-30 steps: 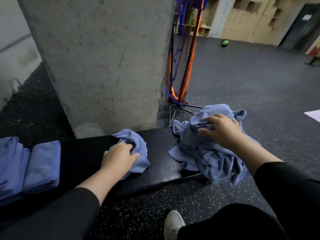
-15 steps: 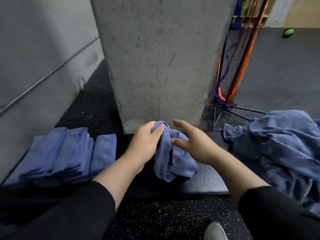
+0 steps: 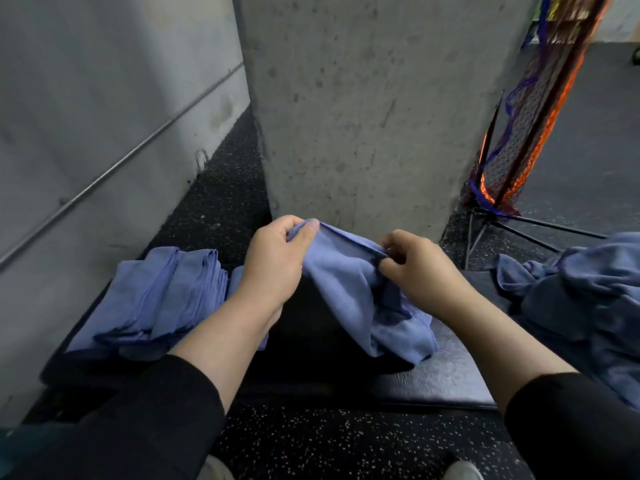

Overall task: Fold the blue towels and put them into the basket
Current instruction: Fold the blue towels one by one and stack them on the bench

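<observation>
One towel point(image 3: 360, 299) is pinched by left hand point(image 3: 273, 268) and right hand point(image 3: 419, 271); probably spread flat next, folded stack point(image 3: 156, 296) at 9 o'clock.

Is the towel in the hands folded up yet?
Not yet. The towel hangs loose and crumpled from the left hand and right hand, which pinch its top edge above the bench.

Two hands, left point(image 3: 273, 261) and right point(image 3: 415, 268), held one towel point(image 3: 360, 299). One stack point(image 3: 156, 296) of folded towels, its number unclear, one loose heap point(image 3: 588, 299), one pillar point(image 3: 374, 109), and one net point(image 3: 526, 109) stood there.
</observation>
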`<state>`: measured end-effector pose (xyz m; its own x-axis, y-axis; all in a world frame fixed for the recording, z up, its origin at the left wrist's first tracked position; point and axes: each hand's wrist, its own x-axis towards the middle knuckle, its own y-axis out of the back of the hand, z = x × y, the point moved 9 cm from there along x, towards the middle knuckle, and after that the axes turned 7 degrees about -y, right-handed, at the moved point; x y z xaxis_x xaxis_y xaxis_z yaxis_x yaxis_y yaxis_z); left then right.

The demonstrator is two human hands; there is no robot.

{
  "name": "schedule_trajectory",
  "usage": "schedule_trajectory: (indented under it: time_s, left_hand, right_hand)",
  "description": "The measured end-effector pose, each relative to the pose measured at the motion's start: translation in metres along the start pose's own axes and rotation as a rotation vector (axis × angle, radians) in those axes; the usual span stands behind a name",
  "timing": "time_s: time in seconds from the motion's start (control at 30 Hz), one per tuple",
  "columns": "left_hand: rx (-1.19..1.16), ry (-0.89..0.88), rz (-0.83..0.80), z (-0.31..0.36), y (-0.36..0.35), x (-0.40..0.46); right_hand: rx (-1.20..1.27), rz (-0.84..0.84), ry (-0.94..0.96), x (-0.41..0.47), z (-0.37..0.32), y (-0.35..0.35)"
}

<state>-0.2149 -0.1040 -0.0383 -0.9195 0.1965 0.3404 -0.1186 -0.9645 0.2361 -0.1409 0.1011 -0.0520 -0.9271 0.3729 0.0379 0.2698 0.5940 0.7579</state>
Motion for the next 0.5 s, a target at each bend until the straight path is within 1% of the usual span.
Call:
schedule_trajectory:
  time_s: [0.2,0.27,0.33,0.37,0.47,0.5]
  left_hand:
    - [0.007,0.02,0.13,-0.003,0.022,0.012]
    - [-0.037,0.047,0.156,-0.007,0.028,0.014]
    - [-0.06,0.078,0.13,-0.012,0.029,0.014]
    - [-0.072,0.085,0.097,-0.012,0.026,0.013]
    - [-0.134,0.105,0.034,-0.01,0.018,0.009]
    - [-0.16,0.12,0.014,-0.007,0.015,0.008]
  right_hand:
    - [-0.115,0.151,-0.12,0.003,0.032,0.037]
    - [-0.079,0.166,-0.172,0.002,0.046,0.047]
    - [0.088,0.162,-0.22,0.0,0.059,0.053]
    - [0.233,0.144,-0.231,-0.002,0.063,0.054]
    - [0.788,0.047,-0.247,-0.011,0.064,0.055]
    - [0.905,-0.001,-0.241,-0.015,0.061,0.056]
